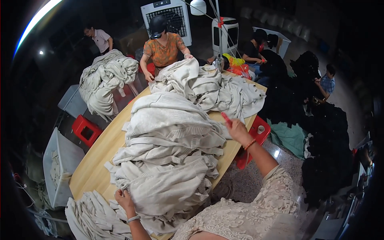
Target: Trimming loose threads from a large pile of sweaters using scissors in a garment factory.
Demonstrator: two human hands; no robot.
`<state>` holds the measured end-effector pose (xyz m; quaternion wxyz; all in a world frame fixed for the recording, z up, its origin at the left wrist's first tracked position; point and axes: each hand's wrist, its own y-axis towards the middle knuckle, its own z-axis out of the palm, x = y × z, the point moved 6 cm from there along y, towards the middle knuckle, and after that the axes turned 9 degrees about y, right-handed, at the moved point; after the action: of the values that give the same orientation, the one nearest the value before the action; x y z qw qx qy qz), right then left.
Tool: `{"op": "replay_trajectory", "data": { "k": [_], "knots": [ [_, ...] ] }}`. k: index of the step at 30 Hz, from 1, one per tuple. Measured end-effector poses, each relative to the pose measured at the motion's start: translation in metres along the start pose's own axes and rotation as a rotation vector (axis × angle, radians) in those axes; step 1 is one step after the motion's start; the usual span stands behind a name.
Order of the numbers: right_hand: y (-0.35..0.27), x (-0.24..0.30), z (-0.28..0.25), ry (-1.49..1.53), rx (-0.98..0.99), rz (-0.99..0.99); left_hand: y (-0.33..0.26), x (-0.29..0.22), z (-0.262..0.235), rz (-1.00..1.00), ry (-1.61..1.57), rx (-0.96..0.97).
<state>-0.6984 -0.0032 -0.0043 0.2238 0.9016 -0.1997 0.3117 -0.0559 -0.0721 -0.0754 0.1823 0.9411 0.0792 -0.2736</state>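
A large heap of cream knitted sweaters (168, 116) with ribbed cuffs and hems lies across the wooden table (94, 160) in front of me. My left hand (125, 201), a pale band at its wrist, is at the near left edge of the heap. Its fingers are closed on the edge of a cream sweater (164, 188). Raised over the table's right edge, my right hand (239, 133) grips a small red tool (226, 119); its working end cannot be made out. That hand is apart from the sweaters.
More cream garments (94, 216) lie at the near left corner. Across the table a person in an orange top (164, 50) handles a cream garment. A metal pole (220, 36) rises at the far end. Red stools (86, 131), a white bin (60, 168) and dark garment piles (324, 148) surround the table.
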Motion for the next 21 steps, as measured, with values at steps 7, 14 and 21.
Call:
{"op": "replay_trajectory", "data": {
  "k": [7,14,21],
  "knots": [
    [0.077,-0.109,-0.041,0.229,-0.227,0.324,-0.055,-0.107,0.019,0.309,0.114,-0.010],
    [0.131,-0.127,-0.045,-0.032,0.038,0.428,-0.065,-0.096,0.031,0.378,0.112,-0.109],
    [0.157,-0.103,-0.039,0.057,0.092,0.480,-0.069,-0.079,0.025,0.317,0.136,-0.083]
  ]
}}
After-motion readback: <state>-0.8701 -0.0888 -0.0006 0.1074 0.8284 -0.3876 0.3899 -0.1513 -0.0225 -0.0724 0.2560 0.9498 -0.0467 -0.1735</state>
